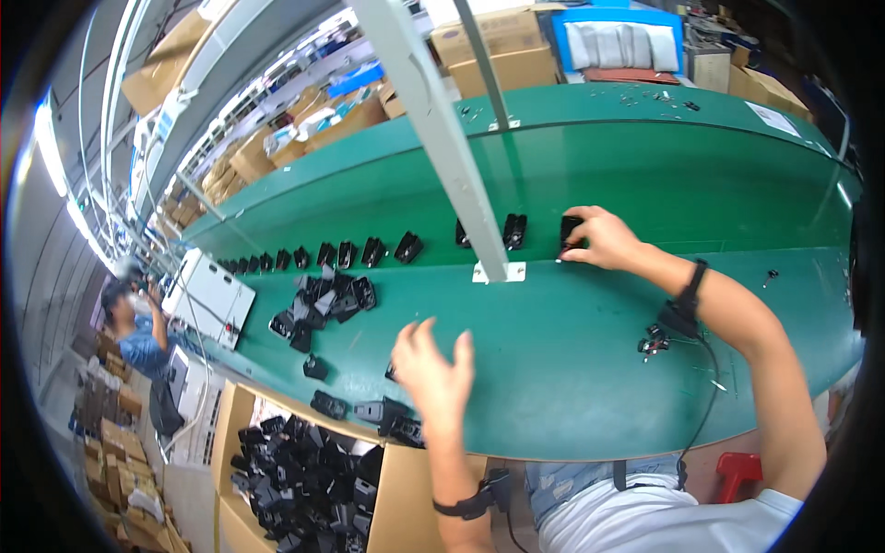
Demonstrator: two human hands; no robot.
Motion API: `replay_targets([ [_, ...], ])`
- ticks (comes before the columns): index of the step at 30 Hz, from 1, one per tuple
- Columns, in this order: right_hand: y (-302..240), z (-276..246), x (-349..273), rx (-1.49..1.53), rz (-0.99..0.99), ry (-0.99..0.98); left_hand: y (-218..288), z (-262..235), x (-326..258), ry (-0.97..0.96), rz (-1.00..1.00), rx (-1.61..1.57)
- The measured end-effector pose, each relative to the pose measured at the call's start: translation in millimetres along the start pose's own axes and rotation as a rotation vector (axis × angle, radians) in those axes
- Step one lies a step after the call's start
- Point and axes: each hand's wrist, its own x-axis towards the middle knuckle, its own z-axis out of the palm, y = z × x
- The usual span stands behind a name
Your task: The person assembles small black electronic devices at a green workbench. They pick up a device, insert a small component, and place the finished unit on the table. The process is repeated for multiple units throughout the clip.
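Observation:
My right hand [601,238] has its thumb and fingers closed around a small black plastic housing [569,224] on the green strip at the back of the bench. To its left, another black housing [515,230] stands in the same row. My left hand [433,373] is over the green bench top [535,369], fingers spread and nothing in its grasp. Beside that hand a dark part [391,371] shows, mostly hidden by it. Several black housings [404,422] lie at the bench edge below my left wrist.
A grey metal post [433,129] rises between my hands. Several housings, one of them [408,246] left of the post, form a row. A loose heap [323,300] lies nearby. An open carton [406,488] holds black parts. Small metal pieces [653,343] lie right. A person [138,323] is far left.

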Motion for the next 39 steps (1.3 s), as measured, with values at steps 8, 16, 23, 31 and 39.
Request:
replay_targets([
  [8, 33, 23, 24, -0.222, 0.000, -0.091, -62, -11, -11, -0.255, -0.309, 0.274],
  [16, 3, -77, -112, 0.131, 0.095, -0.532, -14, 17, -19, -0.376, -0.023, 0.100],
  [23, 0, -51, -182, 0.191, 0.017, -0.333, 86, 48, -26, -0.605, 0.428, -0.320],
  [31, 1, -41, -190, 0.897, 0.466, -0.007, 128, 109, -25, -0.649, 0.398, -0.435],
  [39, 6, -47, -198, 1.238, 0.556, 0.054, 178, 111, -24, -0.777, 0.206, -0.856],
])
